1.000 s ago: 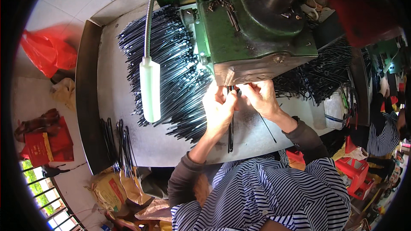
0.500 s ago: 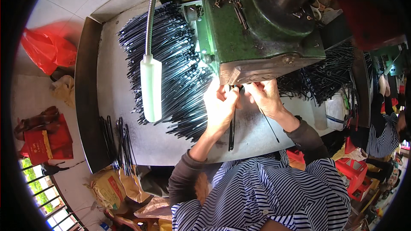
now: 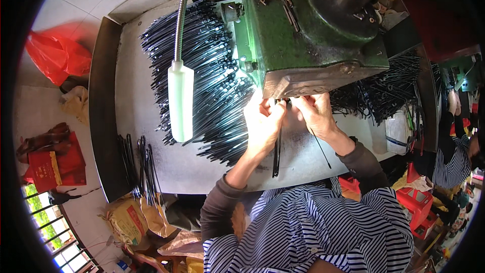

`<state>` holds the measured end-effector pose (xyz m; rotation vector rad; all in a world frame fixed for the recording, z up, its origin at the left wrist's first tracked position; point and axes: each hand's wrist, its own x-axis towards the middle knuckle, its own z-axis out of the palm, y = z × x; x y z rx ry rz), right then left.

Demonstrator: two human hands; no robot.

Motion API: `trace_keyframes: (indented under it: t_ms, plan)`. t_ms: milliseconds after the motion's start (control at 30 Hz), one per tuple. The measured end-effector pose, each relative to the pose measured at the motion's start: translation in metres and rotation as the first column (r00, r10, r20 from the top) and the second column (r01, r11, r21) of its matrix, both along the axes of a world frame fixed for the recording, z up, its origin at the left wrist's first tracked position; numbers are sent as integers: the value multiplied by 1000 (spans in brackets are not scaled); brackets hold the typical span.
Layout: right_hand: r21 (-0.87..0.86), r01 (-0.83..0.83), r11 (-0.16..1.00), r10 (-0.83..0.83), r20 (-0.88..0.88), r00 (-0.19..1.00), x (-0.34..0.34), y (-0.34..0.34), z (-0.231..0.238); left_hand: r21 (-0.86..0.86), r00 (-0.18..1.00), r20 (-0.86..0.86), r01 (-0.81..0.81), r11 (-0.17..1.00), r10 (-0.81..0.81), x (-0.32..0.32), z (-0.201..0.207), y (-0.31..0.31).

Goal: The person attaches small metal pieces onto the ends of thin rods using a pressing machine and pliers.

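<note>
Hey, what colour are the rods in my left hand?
Black; the rods show best in the head view.

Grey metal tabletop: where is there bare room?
Upper left, between the dark metal side wall and large black rod pile; also the front strip below it. Crowded: around left hand and right hand by the green metal machine.

Workshop interior, characterised by a heavy green machine [image 3: 313, 40] whose oil-darkened housing carries loose screws and nuts [image 3: 277, 1]. A gooseneck lamp [image 3: 181, 102] hangs over a grey tabletop [image 3: 132, 88] with a dark raised edge, on which thin black rods [image 3: 194, 65] lie heaped in bulk. At far right, a second person [image 3: 451, 159] sits near further green equipment [image 3: 458, 71].
</note>
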<state>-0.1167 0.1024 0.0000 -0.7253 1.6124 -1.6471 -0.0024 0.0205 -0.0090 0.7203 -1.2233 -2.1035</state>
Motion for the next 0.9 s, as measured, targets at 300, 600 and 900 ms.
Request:
trace_keyframes:
  t_ms: [300, 600, 900]
  plan:
    - [4, 4, 1000, -4, -21, 1000, 0, -4, 5, -36, 999, 51, 14, 999, -12, -2, -10, -3]
    - [33, -211, 977, 173, 454, 874, -27, 2, -1, -19, 984, 111, 140, 990, -137, 3, 10, -19]
    - [287, -475, 832, 429, 212, 878, 6, 25, 14, 61, 988, -35, 154, 986, -152, 5, 9, -17]
